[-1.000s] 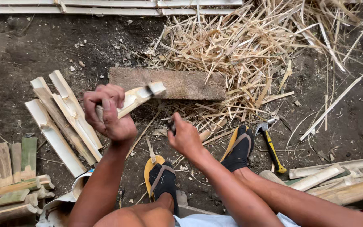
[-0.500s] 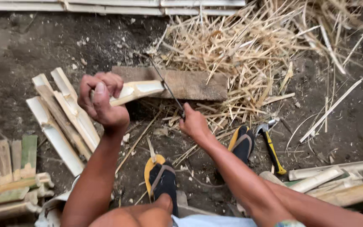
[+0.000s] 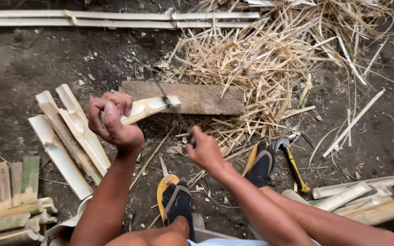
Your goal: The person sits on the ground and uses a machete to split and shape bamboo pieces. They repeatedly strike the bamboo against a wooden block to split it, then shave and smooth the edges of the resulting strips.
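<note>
My left hand (image 3: 112, 120) is closed around a short split bamboo piece (image 3: 147, 107), whose far end rests on a flat wooden block (image 3: 206, 98) lying on the dirt. My right hand (image 3: 204, 150) grips the handle of a thin dark knife (image 3: 172, 107); the blurred blade meets the bamboo near its far end. Both of my feet in yellow-soled sandals (image 3: 174, 200) rest on the ground below the hands.
Split bamboo slats (image 3: 64, 136) lie left of my left hand, with more stacked at lower left (image 3: 10, 200) and lower right (image 3: 361, 196). A yellow-handled claw hammer (image 3: 292, 164) lies by my right foot. A heap of bamboo shavings (image 3: 274, 59) spreads behind the block. Long bamboo strips (image 3: 115, 18) lie along the top.
My right hand raised the knife and brought its blade onto the bamboo piece. The left hand lowered the bamboo's far end onto the wooden block.
</note>
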